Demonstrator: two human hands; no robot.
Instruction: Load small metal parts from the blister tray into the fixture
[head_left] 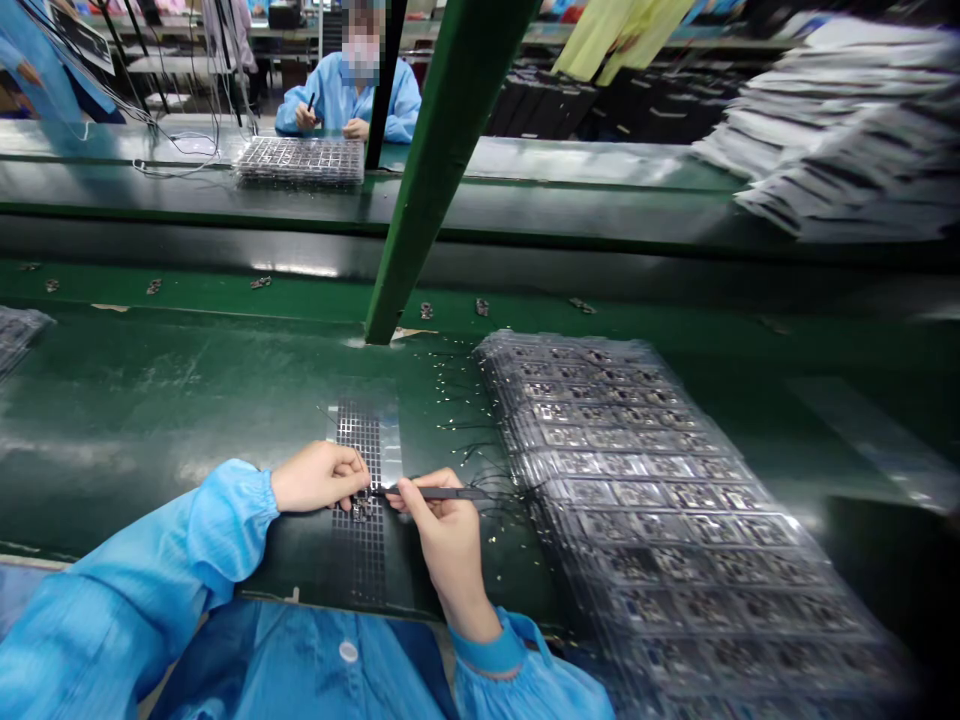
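Observation:
In my right hand [442,525] is a pair of dark tweezers [450,493], its tip pointing left. The tip reaches a small electronic part [363,508] with shiny metal spots, lying over a black grid-patterned strip [360,430]. My left hand [326,478] is closed, thumb and fingertips pinched at the edge of that same part; the fingers hide some of it. Beneath the strip is a clear plastic sheet [390,445] on the green bench. Thin black wires with bright ends [469,450] lie to the right of my right hand.
A tall stack of clear trays [637,480] filled with small parts stands on the right. Loose parts [426,311] sit along the green belt behind. A slanted green post [442,160] rises ahead. Across the line, a person in blue [330,90] sits behind another tray stack [300,160].

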